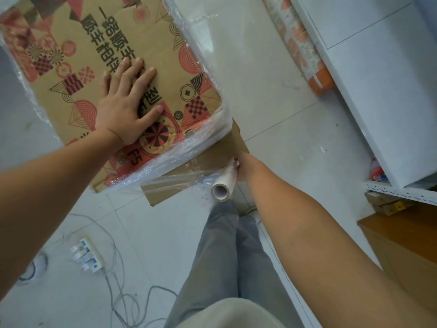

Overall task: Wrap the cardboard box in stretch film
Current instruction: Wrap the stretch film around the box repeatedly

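Looking down at our two bare arms over a white tiled floor (272,95).
Box: printed cardboard box (132,74), brown with red and black patterns and large black characters, top face toward us, sits upper left of view.
Box state: clear stretch film (189,147) already bands its side faces; the near and right edges look glossy and wrinkled, top face bare.
Left hand: left hand (125,107) lies flat on the box top, palm down, fingers spread apart, gripping nothing.
Right hand: right hand (241,169) reaches down past the box's near right corner; it's mostly hidden behind the forearm and roll, so we can't see the fingers properly, but it appears closed on the far end of the film roll (223,183).
Roll: white roll on a cardboard core, open core end facing us, low near the floor, just beside the box's near corner.
Film sheet: a taut clear sheet runs from the roll leftward to the box's lower near edge.
Under box: flat piece of brown cardboard (208,162) on the floor, sticking out from below the box's near right corner, behind the roll.
Legs: our grey trousers (227,256) show below the roll, centre bottom.
Floor clutter: white power strip (88,255) with plugs and loose grey cables, lower left, well apart from the box.
Right side: white shelving (378,91) along the right edge, with an orange-and-white wrapped roll (300,48) leaning by it; wooden surface at lower right.
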{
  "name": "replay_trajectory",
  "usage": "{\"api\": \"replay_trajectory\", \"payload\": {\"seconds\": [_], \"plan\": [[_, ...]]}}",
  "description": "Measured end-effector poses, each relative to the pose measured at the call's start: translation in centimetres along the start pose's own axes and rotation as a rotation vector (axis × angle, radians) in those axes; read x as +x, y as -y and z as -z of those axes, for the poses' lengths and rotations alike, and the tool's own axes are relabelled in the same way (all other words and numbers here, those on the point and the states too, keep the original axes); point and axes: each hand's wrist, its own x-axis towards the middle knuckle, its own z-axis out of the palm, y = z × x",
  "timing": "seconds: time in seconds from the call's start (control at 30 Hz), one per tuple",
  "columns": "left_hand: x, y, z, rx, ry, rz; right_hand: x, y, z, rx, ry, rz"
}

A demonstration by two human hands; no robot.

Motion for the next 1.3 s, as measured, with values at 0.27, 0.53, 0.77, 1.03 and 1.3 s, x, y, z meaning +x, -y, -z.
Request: {"api": "replay_trajectory", "payload": {"seconds": [0.27,0.53,0.77,1.03,1.3], "plan": [[-0.1,0.0,0.2,-0.018,-0.003,-0.008,-2.1,2.8,1.0,-0.073,-0.007,-0.023],[0.1,-0.2,0.5,0.019,0.034,-0.006,-1.8,5.4,2.6,0.109,-0.080,-0.142],[0.1,-0.6,0.7,0.019,0.049,0.008,-2.1,6.5,3.3,-0.119,-0.040,-0.097],[0.2,-1.1,0.8,-0.010,0.042,0.019,-1.3,8.6,5.4,-0.057,-0.073,-0.143],[0.4,-1.4,1.9,-0.020,0.088,0.039,-0.1,9.7,5.5,-0.255,0.035,-0.254]]}}
